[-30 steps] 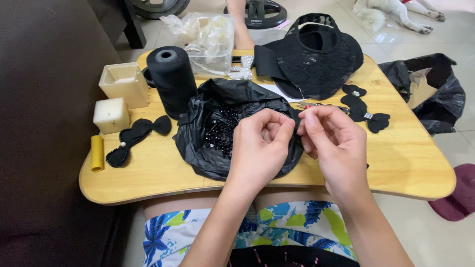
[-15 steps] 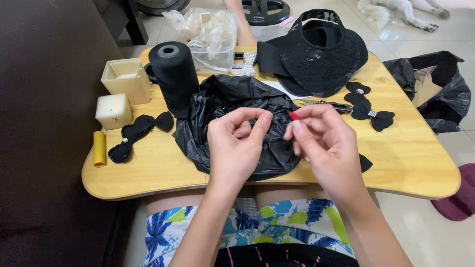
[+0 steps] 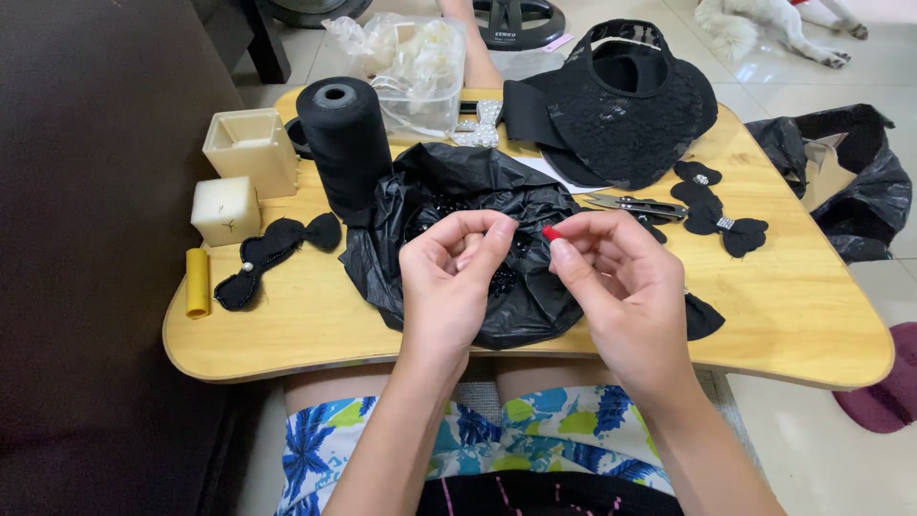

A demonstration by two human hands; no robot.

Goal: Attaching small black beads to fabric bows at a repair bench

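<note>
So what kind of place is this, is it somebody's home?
Probably a home, used for sewing crafts. A small wooden lap table sits over the person's knees, with a black thread cone, black fabric bows, and a white dog on the tiled floor.

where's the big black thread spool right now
In the head view the black thread spool stands upright on the far left part of the wooden lap table, between the cream square box and the crumpled black plastic bag.

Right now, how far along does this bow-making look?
Done: beaded black bows lie at the right of the lap table. In hand: left hand and right hand pinch something tiny above the black bag of beads. Left: a plainer bow, untouched.
</note>
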